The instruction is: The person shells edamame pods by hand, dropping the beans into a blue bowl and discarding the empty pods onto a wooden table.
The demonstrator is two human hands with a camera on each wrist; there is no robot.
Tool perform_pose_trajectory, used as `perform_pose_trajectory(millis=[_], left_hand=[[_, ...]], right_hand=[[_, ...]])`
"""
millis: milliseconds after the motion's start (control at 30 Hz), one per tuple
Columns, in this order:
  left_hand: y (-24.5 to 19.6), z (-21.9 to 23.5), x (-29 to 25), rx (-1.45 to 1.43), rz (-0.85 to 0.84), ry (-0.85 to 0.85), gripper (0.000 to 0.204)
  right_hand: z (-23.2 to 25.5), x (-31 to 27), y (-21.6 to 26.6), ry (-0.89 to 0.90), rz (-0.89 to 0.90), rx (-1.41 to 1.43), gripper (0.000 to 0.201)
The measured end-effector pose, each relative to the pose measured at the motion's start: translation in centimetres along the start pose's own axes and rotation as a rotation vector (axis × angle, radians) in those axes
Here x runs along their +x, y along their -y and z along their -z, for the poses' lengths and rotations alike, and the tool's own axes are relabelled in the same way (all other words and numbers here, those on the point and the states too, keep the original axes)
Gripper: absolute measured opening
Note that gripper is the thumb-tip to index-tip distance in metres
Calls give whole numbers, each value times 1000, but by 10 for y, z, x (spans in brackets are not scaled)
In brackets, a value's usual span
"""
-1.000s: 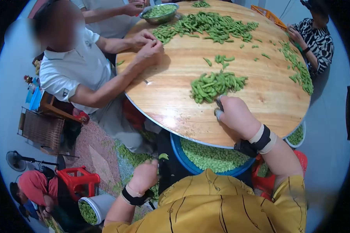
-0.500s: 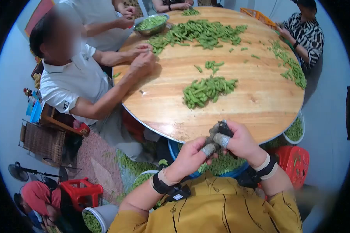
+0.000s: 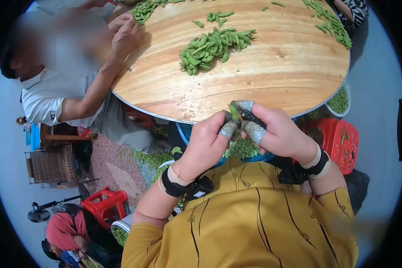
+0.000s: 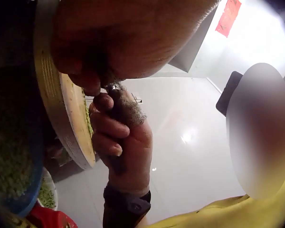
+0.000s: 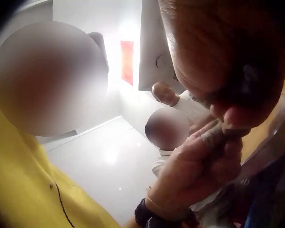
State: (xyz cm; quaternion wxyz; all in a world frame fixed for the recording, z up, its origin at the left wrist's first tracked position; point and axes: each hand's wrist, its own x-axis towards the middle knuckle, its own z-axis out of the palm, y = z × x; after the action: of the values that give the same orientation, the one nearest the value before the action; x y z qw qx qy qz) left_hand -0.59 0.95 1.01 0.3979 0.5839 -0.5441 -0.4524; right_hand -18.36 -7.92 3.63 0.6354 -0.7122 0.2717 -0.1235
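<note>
In the head view my two hands meet just off the table's near edge, over a blue basin [image 3: 182, 130] of shelled green beans [image 3: 244, 149]. A green soybean pod [image 3: 233, 112] sticks up between the fingertips. My left hand [image 3: 204, 142] pinches it from one side and my right hand [image 3: 285, 135] from the other. Grey wrapping covers several thumb and finger ends, with dark stains around them. Both wrist views show the fingertips pressed together, the pod hidden there. A pile of pods [image 3: 212, 50] lies on the round wooden table [image 3: 290, 91] beyond my hands.
A person in a white shirt [image 3: 78, 85] works with both hands at the table's left. More pods [image 3: 330, 22] lie along the right edge. A red stool [image 3: 344, 145] and a white bucket [image 3: 343, 110] stand at the right, another red stool [image 3: 103, 203] at lower left.
My right hand has come back from the pod pile to meet my left hand, which rose from low on the left. A pod now shows between them. The head view has tilted down.
</note>
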Motion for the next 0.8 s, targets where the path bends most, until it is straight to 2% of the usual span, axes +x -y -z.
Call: perform_pose_trajectory(millis=[133,200,233,300,433,500,533,567,600,667,700,767,800], left_hand=[[0,-2,0,-56,33,-39,20],[2,-1,0,215,-77,-94,18],[5,0,1,213,-74,-92,18],[8,1,1,644,-333,-170,18],[7,5,-2,631,-382,-132,12],[11,4,-5,-167,32,39,13],[11,7,-5,-168,32,41,13],[11,12,-4,-564,178,181,16],[11,15,-4,-960,325,320,19],[16,11,-6,-1072,351,323,25],[23,10,-6,-1125,355,347,31],[26,9,-8,-1179,359,372,36],[26,9,-9,-1194,357,397,36]], right_hand=[[-1,-1,-1,12,-58,133,45],[-1,2,-4,18,-56,158,46],[-1,3,-6,29,-94,200,46],[-2,5,-11,40,-140,247,46],[-5,6,-15,64,-199,509,36],[-5,3,-10,63,-249,605,33],[-3,0,-6,99,-300,750,31],[-2,-2,-4,138,-351,894,28],[-2,-3,-5,138,-352,894,28],[-4,-7,-5,166,-395,1072,33],[-7,-8,-6,164,-396,1074,33],[-13,-9,-10,31,-152,455,30],[-14,-9,-13,29,-154,457,30]])
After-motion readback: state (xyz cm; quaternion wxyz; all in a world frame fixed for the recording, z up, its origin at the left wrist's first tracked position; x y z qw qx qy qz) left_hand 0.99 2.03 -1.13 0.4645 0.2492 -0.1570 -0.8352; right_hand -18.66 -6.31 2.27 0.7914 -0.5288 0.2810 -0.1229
